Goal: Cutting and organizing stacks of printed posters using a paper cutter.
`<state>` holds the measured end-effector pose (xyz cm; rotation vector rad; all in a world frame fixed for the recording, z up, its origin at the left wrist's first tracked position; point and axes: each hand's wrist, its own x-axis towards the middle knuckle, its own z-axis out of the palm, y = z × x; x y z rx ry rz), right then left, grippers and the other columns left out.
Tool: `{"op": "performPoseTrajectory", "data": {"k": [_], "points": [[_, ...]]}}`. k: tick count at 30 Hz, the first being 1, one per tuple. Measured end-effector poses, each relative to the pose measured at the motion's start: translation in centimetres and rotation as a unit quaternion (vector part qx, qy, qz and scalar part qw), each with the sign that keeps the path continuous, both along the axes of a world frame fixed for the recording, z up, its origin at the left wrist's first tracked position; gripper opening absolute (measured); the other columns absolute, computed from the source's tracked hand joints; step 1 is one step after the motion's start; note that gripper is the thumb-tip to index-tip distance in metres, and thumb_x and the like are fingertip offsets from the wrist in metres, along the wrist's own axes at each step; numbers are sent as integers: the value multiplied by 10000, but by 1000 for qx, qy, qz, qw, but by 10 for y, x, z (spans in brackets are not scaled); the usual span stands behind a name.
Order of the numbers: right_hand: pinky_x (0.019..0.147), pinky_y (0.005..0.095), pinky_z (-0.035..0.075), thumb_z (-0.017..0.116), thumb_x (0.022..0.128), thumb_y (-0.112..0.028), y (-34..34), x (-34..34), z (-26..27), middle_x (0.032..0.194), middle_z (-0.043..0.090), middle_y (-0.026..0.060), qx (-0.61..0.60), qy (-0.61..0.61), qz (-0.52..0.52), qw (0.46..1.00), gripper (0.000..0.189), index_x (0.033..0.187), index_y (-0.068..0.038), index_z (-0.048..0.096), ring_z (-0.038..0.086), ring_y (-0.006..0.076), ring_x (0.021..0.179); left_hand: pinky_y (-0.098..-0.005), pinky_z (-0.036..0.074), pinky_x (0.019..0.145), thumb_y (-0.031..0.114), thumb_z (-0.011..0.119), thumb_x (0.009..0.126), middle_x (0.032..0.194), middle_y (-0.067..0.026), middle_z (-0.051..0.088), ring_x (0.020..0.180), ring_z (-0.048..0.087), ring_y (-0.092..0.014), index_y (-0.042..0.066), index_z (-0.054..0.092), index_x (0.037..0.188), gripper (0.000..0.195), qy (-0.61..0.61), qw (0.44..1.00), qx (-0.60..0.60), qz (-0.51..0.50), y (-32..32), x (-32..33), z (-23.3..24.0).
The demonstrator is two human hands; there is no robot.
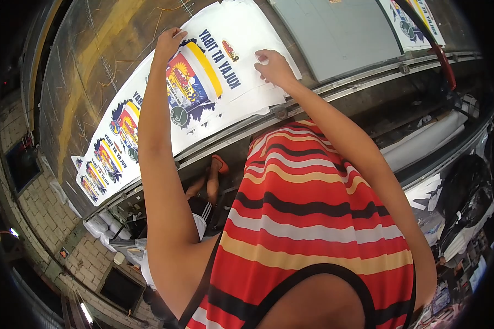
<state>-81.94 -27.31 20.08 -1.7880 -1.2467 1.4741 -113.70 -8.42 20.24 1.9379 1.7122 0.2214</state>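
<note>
A long white printed sheet point(247, 88) with colourful paint-bucket pictures and dark blue lettering lies across a stained work table point(127, 24). At the sheet's far edge, my left hand point(173, 40) has its fingertips pinched together on the sheet, beside the largest bucket picture. My right hand point(275, 68) is over the white part of the sheet, right of a small printed logo point(230, 51). Its thumb and forefinger are curled close together; whether thin white material lies between them cannot be told. Torn-looking edges of white material show near the table's front rail.
A grey panel point(337, 37) lies right of the sheet, with another print point(415, 24) beyond it. A red bar point(446, 68) crosses the metal rail point(354, 82). White rolls point(424, 140) lie below at right. Under the table, a person's legs point(212, 185) show.
</note>
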Motion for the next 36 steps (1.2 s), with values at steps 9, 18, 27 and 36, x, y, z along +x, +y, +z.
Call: {"op": "performPoseTrajectory", "data": {"k": [9, 18, 27, 36], "points": [[563, 325, 570, 646, 852, -139, 6, 3, -1, 1153, 686, 148, -32, 32, -5, 999, 452, 1283, -1, 641, 705, 192, 660, -400, 506, 809, 330, 702, 906, 978, -210, 726, 884, 692, -339, -9, 710, 1023, 359, 13, 1000, 17, -18, 7, -5, -9], [575, 313, 568, 635, 854, -136, 7, 5, -2, 1170, 704, 129, -30, 38, -16, 999, 411, 1247, -21, 670, 707, 185, 644, -394, 504, 807, 345, 701, 905, 963, -204, 723, 869, 684, -327, -6, 713, 1021, 369, 13, 1000, -8, -14, 9, -6, -10], [571, 308, 561, 633, 853, -113, 6, 4, -3, 1068, 729, 116, -11, 48, -31, 998, 358, 1193, -24, 700, 703, 179, 631, -392, 503, 791, 362, 694, 906, 932, -187, 728, 835, 681, -314, -7, 711, 1019, 387, 19, 1000, -6, -24, 11, -6, -8], [644, 321, 570, 653, 860, -110, 7, 2, -11, 937, 739, 108, 24, 39, -32, 998, 298, 1139, -37, 724, 709, 198, 655, -398, 519, 826, 379, 718, 893, 1084, -166, 719, 913, 686, -319, 33, 710, 1112, 409, 21, 999, 4, -31, 8, 0, 0]]}}
